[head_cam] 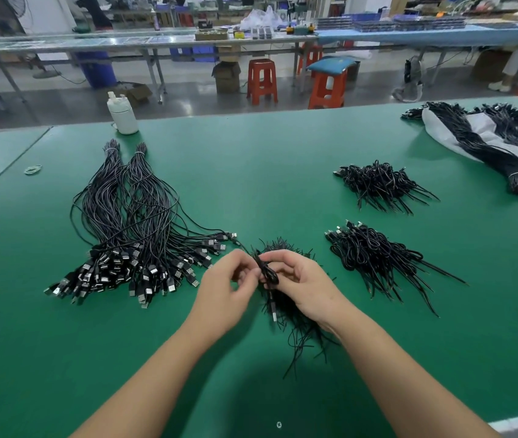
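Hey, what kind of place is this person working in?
Probably a cable assembly workshop: tied USB cable bundles on a green workbench, left hand and right hand holding one cable, red stools at long benches behind.

Head-worn wide view, facing forward and down, close over green table (283, 159); workshop beyond

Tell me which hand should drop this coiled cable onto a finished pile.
Right, probably. The right hand grips the coiled cable, and the nearer coiled pile lies on its side. The left hand only pinches it, nearer the straight bundle.
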`<state>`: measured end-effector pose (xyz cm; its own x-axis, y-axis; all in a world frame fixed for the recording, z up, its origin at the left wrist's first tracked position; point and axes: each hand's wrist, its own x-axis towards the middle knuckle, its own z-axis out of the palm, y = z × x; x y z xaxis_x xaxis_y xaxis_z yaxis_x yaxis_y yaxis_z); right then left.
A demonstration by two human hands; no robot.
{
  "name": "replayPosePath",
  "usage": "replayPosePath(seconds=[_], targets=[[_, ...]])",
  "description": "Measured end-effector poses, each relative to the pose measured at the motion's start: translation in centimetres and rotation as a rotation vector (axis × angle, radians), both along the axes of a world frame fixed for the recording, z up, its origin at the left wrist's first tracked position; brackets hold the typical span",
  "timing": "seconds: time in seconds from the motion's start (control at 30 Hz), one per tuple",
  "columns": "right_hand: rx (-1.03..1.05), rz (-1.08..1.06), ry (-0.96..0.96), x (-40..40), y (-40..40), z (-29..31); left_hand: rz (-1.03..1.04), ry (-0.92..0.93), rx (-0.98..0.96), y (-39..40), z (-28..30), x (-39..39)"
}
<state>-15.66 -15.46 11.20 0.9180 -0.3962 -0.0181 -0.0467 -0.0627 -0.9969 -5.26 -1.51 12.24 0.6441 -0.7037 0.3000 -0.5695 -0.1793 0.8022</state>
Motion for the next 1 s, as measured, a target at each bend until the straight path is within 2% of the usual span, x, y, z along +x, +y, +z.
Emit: replayPosePath(seconds=[0.1, 0.3, 0.37, 0.43, 0.47, 0.53, 0.7, 0.77, 0.83, 0.9, 1.0], targets=[[-0.044, -0.013, -0.015, -0.1, -0.1, 0.2, -0.015, 0.182, 0.032, -0.2, 0.1, 0.1], [-0.140, -0.004, 0.046, -0.4, -0.2, 0.1, -0.086, 0.314, 0.068, -0.2, -0.3, 0.4], [-0.257, 0.005, 0.080, -0.6, -0.4, 0.2, -0.110, 0.316, 0.090, -0.2, -0.4, 0.5], [-0.462, 0.003, 0.106, -0.9, -0.6, 0.3, -0.152, 0.292, 0.084, -0.1, -0.3, 0.6], [-0.549, 0.002, 0.109, -1.0, -0.7, 0.4, -0.172, 0.254, 0.078, 0.0, -0.1, 0.6], [-0.597, 0.030, 0.103, -1.2, -0.8, 0.7, -0.195, 0.084, 0.065, 0.2, 0.3, 0.5], [-0.422, 0.120, 0.161, -1.4, -0.8, 0.4, -0.266, -0.610, 0.093, 0.1, 0.8, 0.2], [-0.288, 0.140, 0.155, -1.5, -1.0, 0.2, -0.281, -0.798, 0.120, -0.2, 0.3, 0.3], [-0.126, 0.143, 0.127, -1.6, -1.1, 0.1, -0.283, -0.854, 0.100, -0.4, -0.3, 0.5], [-0.031, 0.120, 0.110, -1.7, -1.2, -0.1, -0.250, -0.830, 0.078, -0.7, -1.1, 0.6], [-0.064, 0.049, 0.162, -1.7, -1.7, -0.3, -0.217, -0.781, 0.082, -1.4, -2.4, 0.7]])
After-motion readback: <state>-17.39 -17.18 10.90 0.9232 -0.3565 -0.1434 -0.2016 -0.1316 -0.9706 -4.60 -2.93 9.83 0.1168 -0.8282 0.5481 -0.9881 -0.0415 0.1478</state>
